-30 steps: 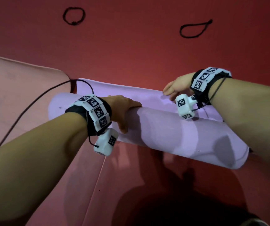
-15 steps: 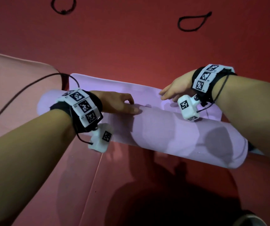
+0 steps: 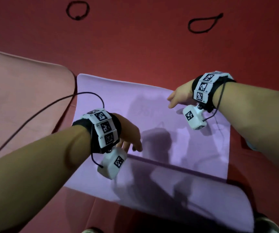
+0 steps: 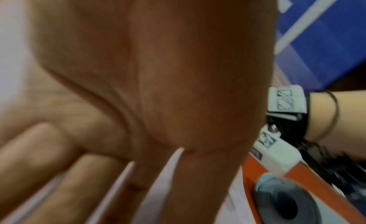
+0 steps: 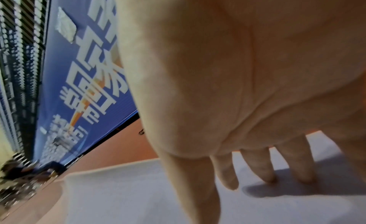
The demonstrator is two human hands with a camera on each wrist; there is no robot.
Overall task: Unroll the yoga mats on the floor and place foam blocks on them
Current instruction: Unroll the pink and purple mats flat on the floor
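A lilac yoga mat (image 3: 115, 91) lies partly unrolled on the red floor. Its rolled part (image 3: 202, 207) sits nearest me, across the bottom of the head view. My left hand (image 3: 132, 142) reaches down with straight, spread fingers (image 4: 65, 180), its tips at the crease where the flat sheet meets the roll. My right hand (image 3: 177, 96) is farther out on the flat sheet. Its straight fingers (image 5: 297, 163) touch the mat surface (image 5: 118, 196) with their tips. Neither hand holds anything.
A pink mat (image 3: 17, 98) lies flat on the left, and a black cable (image 3: 34, 113) runs over it onto the lilac mat. Two black cord loops (image 3: 77, 10) (image 3: 202, 24) lie on the floor beyond. A grey rolled mat (image 4: 285, 204) lies to the right. A blue banner (image 5: 79, 70) stands behind.
The roll has travelled toward me, so much more of the lilac mat lies flat. My left hand came off the top of the roll; my right hand stayed on the flat sheet.
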